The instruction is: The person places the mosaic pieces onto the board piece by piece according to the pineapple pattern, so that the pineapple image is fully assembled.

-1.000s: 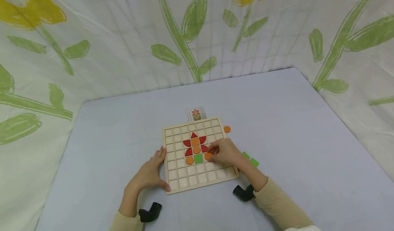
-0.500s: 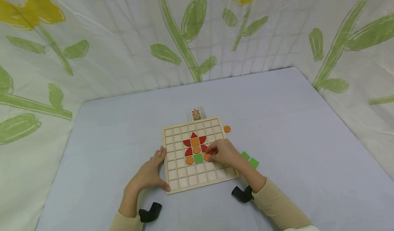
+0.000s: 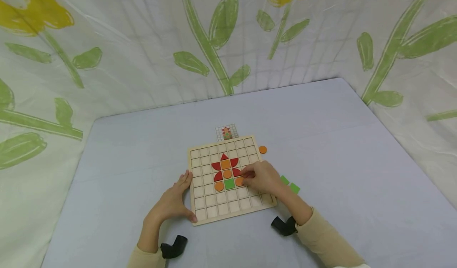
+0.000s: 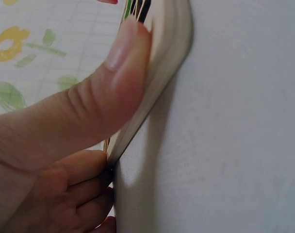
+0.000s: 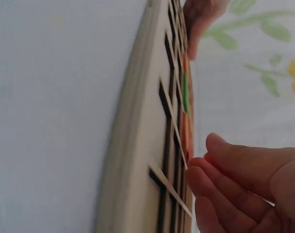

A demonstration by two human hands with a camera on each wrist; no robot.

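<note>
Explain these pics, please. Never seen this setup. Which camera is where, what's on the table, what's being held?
No robot here: just a person's two bare hands. The wide picture comes from a camera worn on the head, looking forward and down; the two close-ups come from cameras on the left and right wrists.

On the table lies a gridded wooden board with red, orange and green pieces set in it. Beyond its far edge is a small patterned card; to its right lie a loose orange disc and green squares.

The left hand rests against the board's left edge. The right hand has its fingertips at an orange disc on the grid; whether it grips it, I can't tell.
</note>
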